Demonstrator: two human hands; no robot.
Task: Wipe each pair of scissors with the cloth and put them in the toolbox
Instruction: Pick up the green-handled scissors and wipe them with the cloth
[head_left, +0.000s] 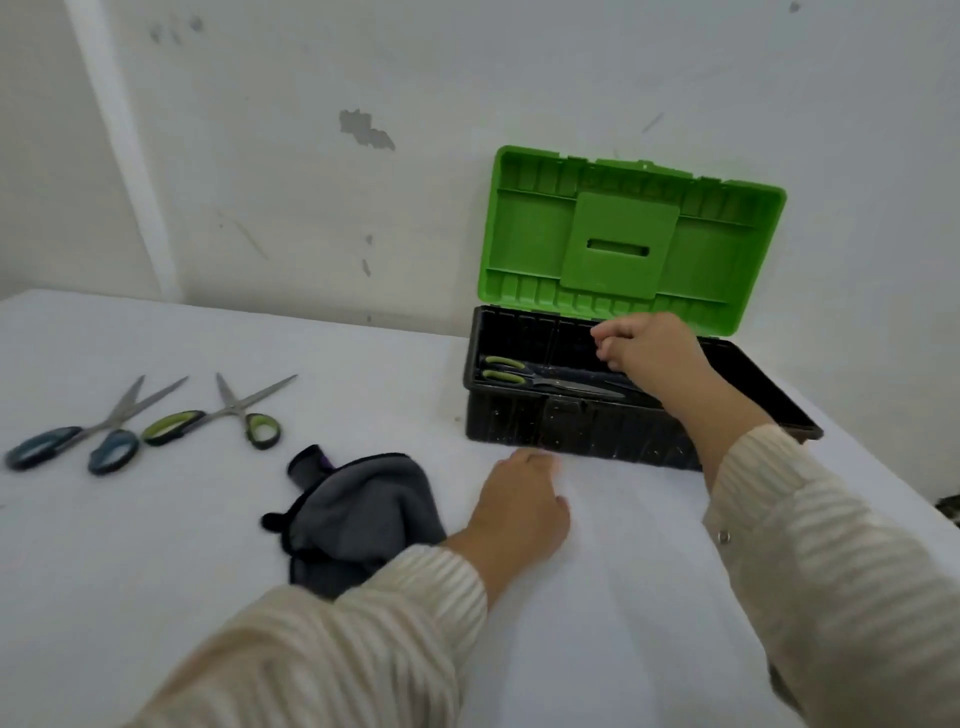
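Observation:
The black toolbox (571, 426) stands open at the back right, its green lid (631, 239) raised against the wall. Green-handled scissors (524, 375) lie inside it. My right hand (652, 351) hovers over the box with fingers loosely curled, holding nothing I can see. My left hand (522, 506) rests on the table in front of the box, fingers curled under. The grey cloth (358, 514) lies crumpled just left of that hand. On the left lie blue-handled scissors (98, 434) and green-handled scissors (234, 415), both spread open.
A white cloth-covered table (597, 597) runs up to a scuffed white wall (311, 156). The toolbox sits near the table's right edge. A dark object (949, 506) shows past that edge at the right.

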